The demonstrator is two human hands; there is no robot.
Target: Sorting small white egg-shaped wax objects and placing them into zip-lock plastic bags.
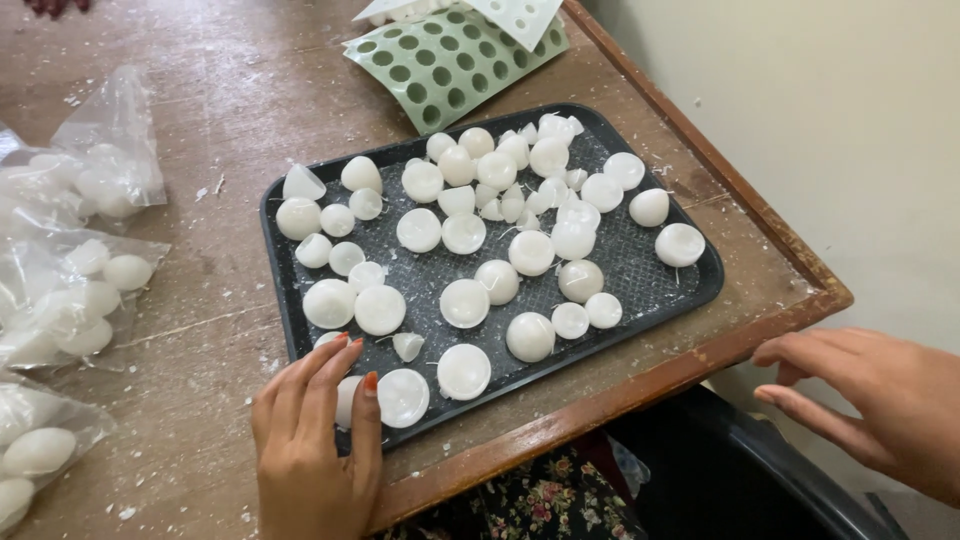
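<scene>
Where left hand (318, 440) rests: tray (640, 270) of white candles (465, 302).

Scuffed wooden table (220, 90) bears black tray (640, 262), green mould (450, 62), plastic bags (75, 290).

A green mould (450, 62) with round holes lies at the desk's (210, 120) far edge, a white mould (520, 15) overlapping it. Clear bags (75, 260) of white pieces sit well left.

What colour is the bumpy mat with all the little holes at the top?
The mould mat is pale green, seen from the head view.
</scene>
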